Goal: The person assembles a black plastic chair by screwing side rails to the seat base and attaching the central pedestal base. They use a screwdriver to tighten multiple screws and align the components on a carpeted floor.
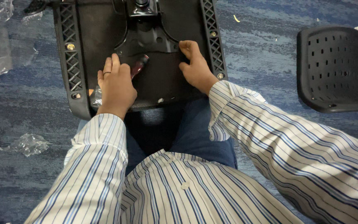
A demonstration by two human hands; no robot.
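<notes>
An office-like room is suggested; blue-grey commercial carpet (270,49) is laid underfoot; unassembled office-chair parts (336,68) and torn plastic wrapping (27,144) are scattered across it.

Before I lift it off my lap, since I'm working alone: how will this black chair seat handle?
The chair seat looks stiff: ribbed plastic rails and a bolted metal plate suggest it won't flex. That plate probably makes it heavy toward the far end, so it may tip away. The left hand and right hand rest flat on it; gripping the edges seems safer.
</notes>
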